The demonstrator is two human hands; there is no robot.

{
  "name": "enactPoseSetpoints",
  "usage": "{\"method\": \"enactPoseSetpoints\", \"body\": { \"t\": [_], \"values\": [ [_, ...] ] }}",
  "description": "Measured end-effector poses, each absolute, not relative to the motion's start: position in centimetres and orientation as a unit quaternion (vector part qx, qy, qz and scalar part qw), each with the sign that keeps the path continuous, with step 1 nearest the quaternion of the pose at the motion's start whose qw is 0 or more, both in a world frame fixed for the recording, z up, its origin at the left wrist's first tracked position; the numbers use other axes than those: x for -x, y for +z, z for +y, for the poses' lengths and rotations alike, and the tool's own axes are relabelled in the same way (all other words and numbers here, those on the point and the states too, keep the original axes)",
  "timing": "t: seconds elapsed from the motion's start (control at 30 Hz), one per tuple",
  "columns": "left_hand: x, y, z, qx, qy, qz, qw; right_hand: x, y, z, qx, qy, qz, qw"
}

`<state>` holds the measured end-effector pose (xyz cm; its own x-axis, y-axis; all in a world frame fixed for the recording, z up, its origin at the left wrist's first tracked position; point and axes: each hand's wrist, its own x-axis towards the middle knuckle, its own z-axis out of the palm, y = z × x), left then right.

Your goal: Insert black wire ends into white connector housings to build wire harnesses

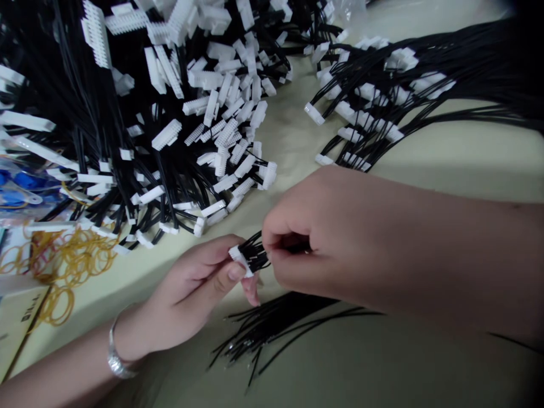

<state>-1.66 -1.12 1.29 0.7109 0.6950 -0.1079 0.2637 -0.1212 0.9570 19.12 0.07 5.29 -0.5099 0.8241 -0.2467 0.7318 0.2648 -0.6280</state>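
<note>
Grip: left hand fingers clamp small white plastic connector housing steady above beige table; right hand fingers pinch its thin black wires right at the housing, likely for control.

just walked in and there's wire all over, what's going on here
A person is working with both bare hands over a pale table. The left hand pinches a small white connector, and the right hand grips the short black wires coming out of it. More loose black wires lie just below the hands. A big heap of wired connectors sits behind on the left, a second bundle behind on the right, and yellow rubber bands lie at the far left.
</note>
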Motion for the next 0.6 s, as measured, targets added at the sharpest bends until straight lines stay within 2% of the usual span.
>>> {"method": "enactPoseSetpoints", "body": {
  "t": [0.13, 0.27, 0.6],
  "values": [
    [1.7, 1.2, -1.1, -0.72, 0.189, 0.324, 0.584, -19.1, 7.1, 0.3, 0.468, 0.351, -0.811, 0.023],
    [1.6, 1.0, -1.1, -0.67, 0.201, 0.327, 0.636, -19.2, 7.0, 0.6, 0.46, 0.367, -0.809, 0.007],
    [1.9, 1.0, -1.1, -0.683, 0.193, 0.325, 0.626, -19.2, 7.1, 0.1, 0.493, 0.366, -0.789, 0.03]
  ]
}}
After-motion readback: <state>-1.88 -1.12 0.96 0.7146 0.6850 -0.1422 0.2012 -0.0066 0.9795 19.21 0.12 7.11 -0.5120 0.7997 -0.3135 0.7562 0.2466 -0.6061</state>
